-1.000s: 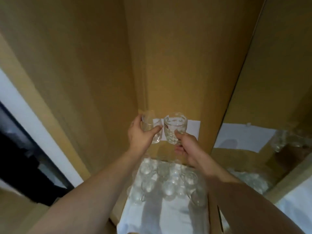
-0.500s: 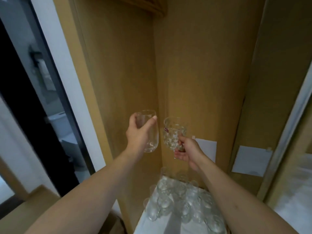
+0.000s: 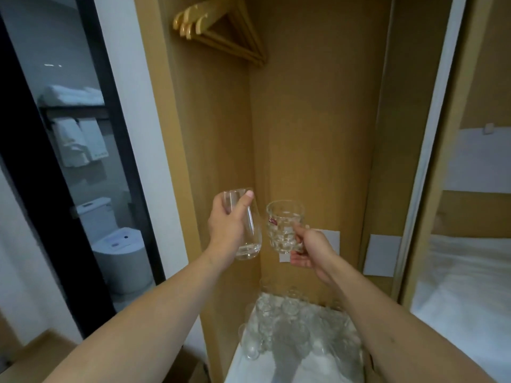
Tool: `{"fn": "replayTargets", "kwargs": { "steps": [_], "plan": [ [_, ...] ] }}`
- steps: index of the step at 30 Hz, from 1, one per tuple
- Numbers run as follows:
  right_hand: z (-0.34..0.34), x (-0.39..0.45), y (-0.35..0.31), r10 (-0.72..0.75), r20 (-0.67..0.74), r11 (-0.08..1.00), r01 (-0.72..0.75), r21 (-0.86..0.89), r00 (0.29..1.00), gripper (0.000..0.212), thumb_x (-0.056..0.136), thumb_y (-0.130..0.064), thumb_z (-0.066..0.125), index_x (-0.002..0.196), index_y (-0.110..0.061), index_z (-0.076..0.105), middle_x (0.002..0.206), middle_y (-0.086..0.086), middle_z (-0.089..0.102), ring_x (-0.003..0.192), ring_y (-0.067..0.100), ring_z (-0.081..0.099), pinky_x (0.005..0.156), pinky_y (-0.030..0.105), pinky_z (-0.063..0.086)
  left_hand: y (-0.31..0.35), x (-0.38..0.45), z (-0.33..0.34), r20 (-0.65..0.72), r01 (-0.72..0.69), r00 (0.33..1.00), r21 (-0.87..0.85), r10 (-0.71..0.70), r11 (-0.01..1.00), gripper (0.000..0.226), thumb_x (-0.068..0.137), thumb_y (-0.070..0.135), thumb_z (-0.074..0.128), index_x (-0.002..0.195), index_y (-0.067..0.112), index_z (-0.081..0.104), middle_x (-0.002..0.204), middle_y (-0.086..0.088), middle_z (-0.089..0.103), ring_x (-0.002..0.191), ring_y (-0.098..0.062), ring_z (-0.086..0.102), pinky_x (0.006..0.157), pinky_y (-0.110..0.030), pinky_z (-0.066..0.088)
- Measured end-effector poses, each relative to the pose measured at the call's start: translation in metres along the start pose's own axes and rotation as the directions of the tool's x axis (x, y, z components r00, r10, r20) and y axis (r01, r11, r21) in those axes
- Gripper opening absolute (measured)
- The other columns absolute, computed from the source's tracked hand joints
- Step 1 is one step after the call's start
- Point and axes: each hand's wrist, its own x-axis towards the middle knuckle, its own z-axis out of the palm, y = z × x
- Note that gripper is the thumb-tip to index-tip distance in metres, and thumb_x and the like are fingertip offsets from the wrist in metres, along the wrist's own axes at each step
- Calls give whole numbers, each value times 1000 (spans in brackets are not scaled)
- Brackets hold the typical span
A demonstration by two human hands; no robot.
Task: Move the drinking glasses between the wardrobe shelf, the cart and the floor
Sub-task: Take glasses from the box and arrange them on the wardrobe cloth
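Note:
My left hand point(image 3: 225, 229) grips a smooth clear tumbler point(image 3: 247, 239), held up in front of the wardrobe's left inner wall. Just to its right, my right hand point(image 3: 308, 248) holds a faceted glass mug point(image 3: 284, 226) with a small red sticker, fingers curled round its handle side. Both glasses are upright and side by side, apart from each other. Far below them, several more clear glasses point(image 3: 296, 324) stand crowded on the white-lined wardrobe shelf point(image 3: 249, 369).
Wooden hangers point(image 3: 218, 26) hang at the wardrobe's top. White paper sheets point(image 3: 383, 254) are stuck on the back panel. A glass door point(image 3: 69, 161) at left shows a bathroom with a toilet. A mirror or sliding panel frame point(image 3: 425, 161) stands at right.
Both hands have lifted the two glasses well above the shelf. My view has tilted upward, bringing the hangers and the bathroom door into sight.

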Motion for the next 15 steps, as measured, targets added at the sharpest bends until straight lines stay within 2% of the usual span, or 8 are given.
{"fn": "replayTargets", "kwargs": {
  "steps": [6,9,12,15],
  "plan": [
    [5,-75,14,20,-89,1000,-21,-18,996,30,102,-44,54,90,-16,54,95,11,59,81,27,60,69,38,62,7,-52,-29,86,22,996,19,-23,1000,56,68,74,76,109,39,63,93,10,67,83,-17,59,94,-56,53],
    [-4,-115,24,57,-147,998,-55,17,987,40,102,-44,55,115,-7,60,104,23,65,73,26,61,71,40,62,8,-80,-31,150,42,987,65,-51,997,49,67,76,73,106,48,61,97,1,67,82,-20,61,94,-57,55],
    [-17,-152,35,66,-173,998,-63,26,983,46,103,-44,52,126,-6,63,85,14,64,55,18,56,58,35,59,11,-110,-28,222,66,972,71,-80,995,59,65,76,74,108,37,62,99,-4,68,86,-31,65,92,-62,54],
    [-31,-179,43,58,-214,998,-49,46,975,42,104,-43,51,120,-8,66,81,12,66,54,18,59,66,38,60,14,-140,-20,260,69,962,70,-85,995,61,64,77,72,108,37,63,103,-7,70,95,-37,68,91,-58,56]
  ]
}}
